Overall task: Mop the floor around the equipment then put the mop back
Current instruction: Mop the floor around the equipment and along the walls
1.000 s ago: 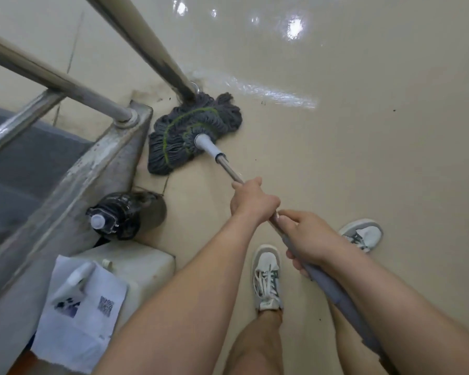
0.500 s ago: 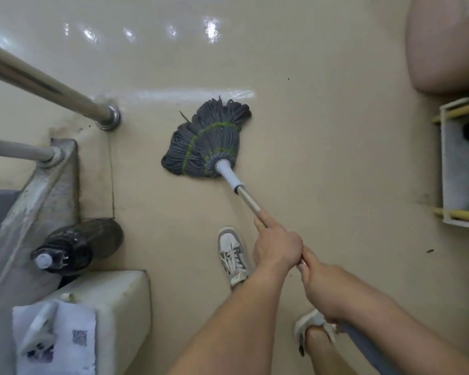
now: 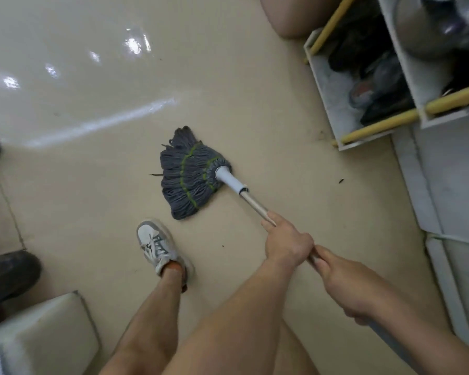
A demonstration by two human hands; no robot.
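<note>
The mop (image 3: 192,174) is held by its handle (image 3: 255,204) in both hands: the left hand (image 3: 287,243) is wrapped around the shaft lower down, nearer the head, with its forefinger laid along it, and the right hand (image 3: 349,282) is closed on the shaft just behind the left. Each grip is clamped firmly on the handle. The grey string head with green stitching is spread flat on the beige floor (image 3: 268,131), ahead of the white shoe (image 3: 157,244) and well apart from the white shelf unit with yellow rails (image 3: 368,131) to its right.

The task is judged to be in its mopping phase. A glossy, wet-looking band (image 3: 100,125) is seen on the floor beyond the mop head, which suggests that stretch is already wiped, while the floor between the mop head and the shelf unit looks duller and carries small dark specks (image 3: 341,181), so it is probably still to be covered. Nothing of the mop's storage place can be identified, and the return of the mop is not yet begun.
</note>
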